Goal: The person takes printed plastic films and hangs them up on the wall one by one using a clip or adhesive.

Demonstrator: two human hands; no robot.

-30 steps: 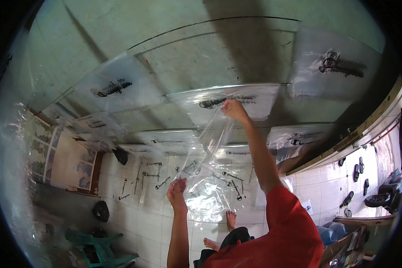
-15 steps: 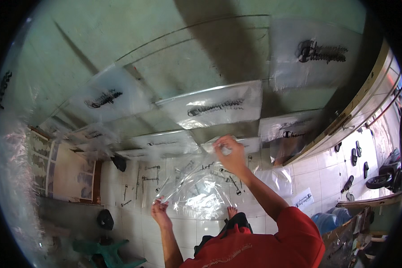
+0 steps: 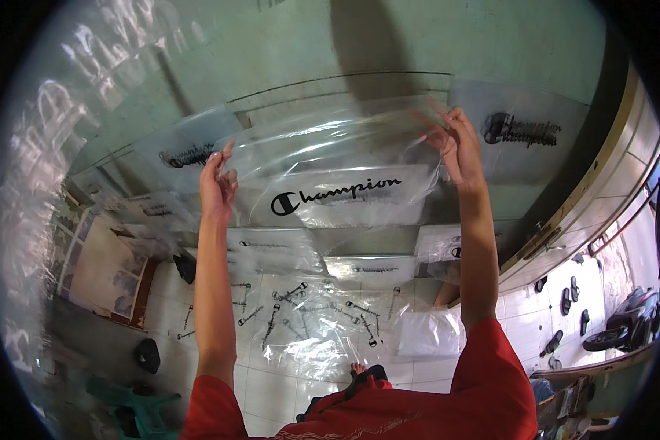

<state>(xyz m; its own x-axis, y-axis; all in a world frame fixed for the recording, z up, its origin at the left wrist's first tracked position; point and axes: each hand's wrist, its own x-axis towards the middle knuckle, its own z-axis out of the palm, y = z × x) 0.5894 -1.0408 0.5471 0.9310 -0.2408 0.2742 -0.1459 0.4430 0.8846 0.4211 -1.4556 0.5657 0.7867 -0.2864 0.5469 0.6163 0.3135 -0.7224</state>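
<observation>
A see-through plastic bag with black lettering is stretched out in front of a pale green wall. My left hand grips its left edge with bent fingers. At the other side, my right hand has the upper right corner pinched, though motion blurs some fingertips. Through the film I see a stack of printed bags against the wall. More printed bags hang to the right, and another stack is beyond my left hand. Below, loose printed bags lie spread on the tiled floor.
A green plastic stool and a black bundle are at the lower left. Shiny plastic film fills the far left. At the right are a curved-looking door edge, several sandals and a motorbike.
Both my hands have risen from over the floor up to the wall, and apart. The bag, bunched low before, is now spread between them with its lettering showing.
</observation>
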